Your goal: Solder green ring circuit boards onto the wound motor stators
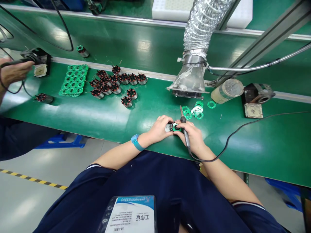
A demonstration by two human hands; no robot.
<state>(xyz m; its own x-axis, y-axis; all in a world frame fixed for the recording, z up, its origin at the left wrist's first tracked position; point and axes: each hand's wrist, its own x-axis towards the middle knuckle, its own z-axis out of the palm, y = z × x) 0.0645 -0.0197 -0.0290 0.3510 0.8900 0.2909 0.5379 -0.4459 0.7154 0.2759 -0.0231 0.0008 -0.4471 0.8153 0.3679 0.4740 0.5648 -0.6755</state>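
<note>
My left hand (157, 130), with a blue wrist strap (137, 142), is closed around the side of a motor stator (168, 128) near the table's front edge. A green ring-shaped circuit board (177, 128) sits at the stator's right-hand end. My right hand (195, 138) holds a soldering iron (186, 137), its tip pointing up and away from the stator. Thumb and fingers of that hand also touch the ring board. Just beyond my hands lie several loose ring boards (199, 115), one turned white side up.
Several copper-wound stators (106, 88) stand left of centre, beside a stack of green board panels (74, 80). An extraction hood (189, 82) hangs over the table. At right are a cylindrical container (227, 90) and an iron stand (257, 98). A co-worker's hand (17, 71) shows at far left.
</note>
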